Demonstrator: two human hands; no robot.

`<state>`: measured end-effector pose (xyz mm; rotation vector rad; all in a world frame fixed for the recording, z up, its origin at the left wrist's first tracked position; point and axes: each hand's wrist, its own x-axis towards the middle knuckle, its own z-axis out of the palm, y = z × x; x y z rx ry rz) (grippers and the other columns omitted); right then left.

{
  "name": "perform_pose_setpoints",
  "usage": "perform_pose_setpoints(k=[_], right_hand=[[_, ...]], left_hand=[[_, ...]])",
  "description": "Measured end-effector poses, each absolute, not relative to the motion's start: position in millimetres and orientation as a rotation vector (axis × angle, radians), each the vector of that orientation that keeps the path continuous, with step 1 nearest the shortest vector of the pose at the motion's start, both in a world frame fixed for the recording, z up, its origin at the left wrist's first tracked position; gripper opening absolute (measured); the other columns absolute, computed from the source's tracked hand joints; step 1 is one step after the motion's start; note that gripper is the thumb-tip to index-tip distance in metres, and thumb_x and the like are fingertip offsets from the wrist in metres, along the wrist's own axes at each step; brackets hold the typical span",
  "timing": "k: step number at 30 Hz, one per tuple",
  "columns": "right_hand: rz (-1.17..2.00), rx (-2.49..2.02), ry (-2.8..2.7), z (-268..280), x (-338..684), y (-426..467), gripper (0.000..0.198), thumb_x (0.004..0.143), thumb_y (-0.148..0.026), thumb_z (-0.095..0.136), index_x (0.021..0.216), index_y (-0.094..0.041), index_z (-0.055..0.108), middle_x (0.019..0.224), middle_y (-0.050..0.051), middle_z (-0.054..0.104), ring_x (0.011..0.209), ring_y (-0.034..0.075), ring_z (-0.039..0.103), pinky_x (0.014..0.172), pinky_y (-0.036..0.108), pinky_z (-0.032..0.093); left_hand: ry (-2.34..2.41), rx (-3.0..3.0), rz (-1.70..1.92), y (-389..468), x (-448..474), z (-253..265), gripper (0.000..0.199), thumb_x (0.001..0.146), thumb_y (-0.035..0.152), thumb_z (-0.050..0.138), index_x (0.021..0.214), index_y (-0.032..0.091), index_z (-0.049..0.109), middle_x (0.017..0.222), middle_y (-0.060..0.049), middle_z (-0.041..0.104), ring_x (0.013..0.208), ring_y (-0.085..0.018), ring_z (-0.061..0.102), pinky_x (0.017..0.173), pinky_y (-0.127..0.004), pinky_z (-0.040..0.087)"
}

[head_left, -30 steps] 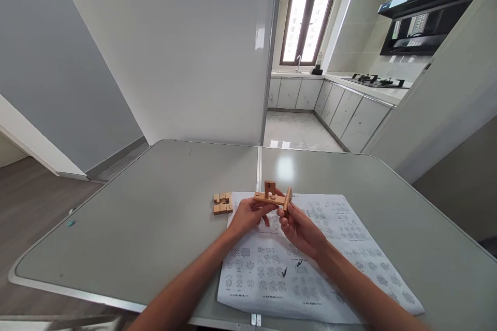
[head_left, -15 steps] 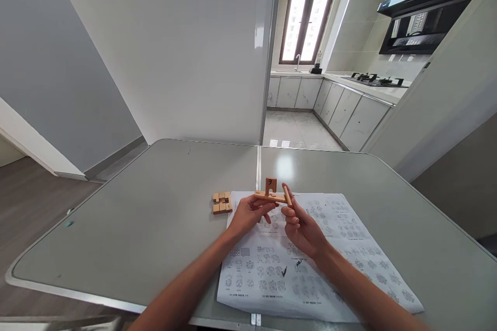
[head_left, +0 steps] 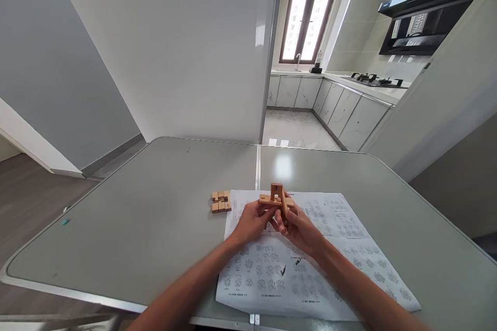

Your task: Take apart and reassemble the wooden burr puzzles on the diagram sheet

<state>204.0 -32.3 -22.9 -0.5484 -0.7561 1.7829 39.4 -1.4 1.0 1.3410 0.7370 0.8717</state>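
Note:
My left hand (head_left: 250,221) is closed on a flat wooden burr puzzle piece (head_left: 265,199) that lies crosswise above the paper and bears a black digit. A second notched wooden piece (head_left: 276,188), also marked in black, stands upright across it. My right hand (head_left: 302,230) grips a third wooden piece (head_left: 284,206), which slants against the near right side of the other two. Both hands' fingertips meet below the pieces and hide part of how they join. All three are held over a printed sheet (head_left: 267,269) covered in small diagrams.
Several more wooden puzzle pieces (head_left: 221,202) lie grouped left of the sheet's far corner. The grey folding table (head_left: 135,217) has a centre seam and a metal edge. A small green bit (head_left: 64,222) sits near its left edge.
The slanted piece in my right hand has moved left and in against the crossed pieces. My left hand has shifted slightly right with its pieces, and the hands now touch or nearly touch.

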Motion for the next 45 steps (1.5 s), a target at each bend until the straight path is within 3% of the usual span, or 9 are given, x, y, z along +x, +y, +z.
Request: perform_pose_setpoints(k=[3,7,13,23,29,36,45], right_hand=[[1.74,-0.608,-0.873,-20.2,206.4,-31.6,0.082,0.081,-0.037,0.087,0.147,-0.025,0.04,0.072,-0.002,0.07,0.053,0.014,0.066,0.052,0.023,0.054],[1.652,-0.738,-0.986,-20.9,206.2,-31.6,0.083,0.087,-0.042,0.079,0.15,-0.02,0.03,0.057,-0.004,0.068,0.038,0.015,0.058,0.038,0.022,0.045],[1.542,-0.834,-1.01,-22.3,204.3,-32.2,0.082,0.085,-0.052,0.078,0.145,-0.015,0.038,0.044,-0.007,0.061,0.026,0.011,0.044,0.037,0.022,0.04],[1.537,-1.012,-1.192,-10.9,208.6,-35.6,0.09,0.081,-0.061,0.077,0.148,-0.015,0.037,0.042,-0.008,0.059,0.028,0.014,0.046,0.037,0.024,0.041],[1.539,-1.068,-1.225,-10.9,214.4,-34.1,0.093,0.081,-0.061,0.077,0.151,-0.016,0.036,0.039,-0.01,0.054,0.025,0.012,0.041,0.032,0.021,0.033],[1.533,-1.043,-1.206,-5.8,211.6,-37.0,0.091,0.078,-0.059,0.082,0.148,-0.015,0.043,0.039,-0.012,0.048,0.025,0.008,0.035,0.029,0.019,0.027],[1.514,-1.058,-1.234,-6.4,212.8,-33.7,0.106,0.075,-0.062,0.082,0.155,-0.012,0.033,0.039,-0.013,0.047,0.027,0.01,0.038,0.031,0.021,0.031]], left_hand=[[0.736,1.382,0.853,-2.0,36.3,2.6,0.047,0.089,0.059,0.068,0.105,0.016,0.077,0.069,-0.004,0.071,0.067,-0.021,0.072,0.063,-0.029,0.053],[0.724,1.433,0.819,-3.2,34.1,4.5,0.046,0.092,0.058,0.065,0.11,0.017,0.076,0.078,-0.006,0.075,0.066,-0.02,0.072,0.065,-0.029,0.055],[0.67,1.491,0.781,-4.0,35.2,5.8,0.053,0.093,0.061,0.063,0.123,0.018,0.073,0.09,-0.009,0.077,0.063,-0.019,0.07,0.061,-0.03,0.056],[0.647,1.543,0.727,-0.2,31.7,-1.4,0.052,0.094,0.058,0.063,0.12,0.014,0.074,0.081,-0.007,0.075,0.061,-0.016,0.066,0.061,-0.028,0.057],[0.69,1.602,0.693,2.8,29.7,-6.9,0.05,0.096,0.058,0.061,0.12,0.016,0.075,0.074,-0.004,0.072,0.057,-0.015,0.064,0.06,-0.026,0.052],[0.693,1.653,0.661,5.4,29.0,-10.7,0.054,0.096,0.061,0.058,0.12,0.016,0.074,0.092,-0.008,0.075,0.059,-0.014,0.064,0.061,-0.027,0.051],[0.686,1.64,0.67,4.4,29.0,-4.4,0.053,0.096,0.062,0.058,0.112,0.014,0.073,0.092,-0.008,0.072,0.056,-0.011,0.057,0.057,-0.026,0.049]])
